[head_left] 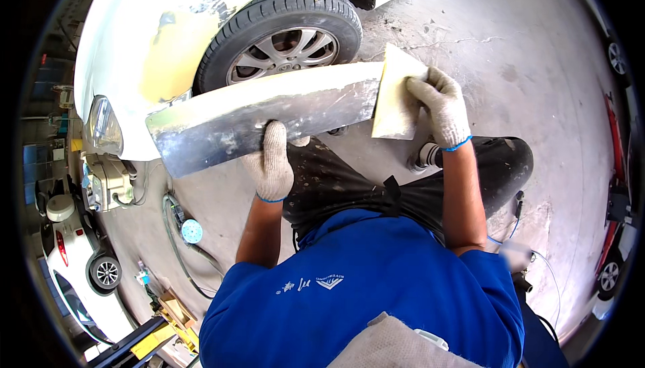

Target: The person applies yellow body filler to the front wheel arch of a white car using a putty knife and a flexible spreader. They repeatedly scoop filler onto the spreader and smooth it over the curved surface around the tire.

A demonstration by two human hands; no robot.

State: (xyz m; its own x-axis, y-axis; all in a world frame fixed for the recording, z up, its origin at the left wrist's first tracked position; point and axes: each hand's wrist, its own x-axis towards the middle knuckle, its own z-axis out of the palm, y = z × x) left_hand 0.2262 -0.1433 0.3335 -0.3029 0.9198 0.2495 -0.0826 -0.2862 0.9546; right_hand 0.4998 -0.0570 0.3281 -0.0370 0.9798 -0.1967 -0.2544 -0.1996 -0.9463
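My left hand (272, 163), in a pale knit glove, grips the lower edge of a long grey putty board (228, 129), its thumb on the smeared face. Pale yellow filler (295, 84) runs along the board's upper edge. At the board's right end, my gloved right hand (440, 102) pinches a flat putty spreader (398, 102) coated in the same pale yellow. The spreader overlaps the board's end; whether they touch I cannot tell. Just beyond stands a white car body (127, 38) with a yellow filler patch (176, 52) near its front wheel (285, 45).
On the floor at left lie a hose (176, 240) and a round sander with a light blue disc (192, 231). A boxy machine (107, 183) stands beside the headlight (105, 126). Another white car (84, 280) is farther left. A cable (551, 277) runs along the floor at right.
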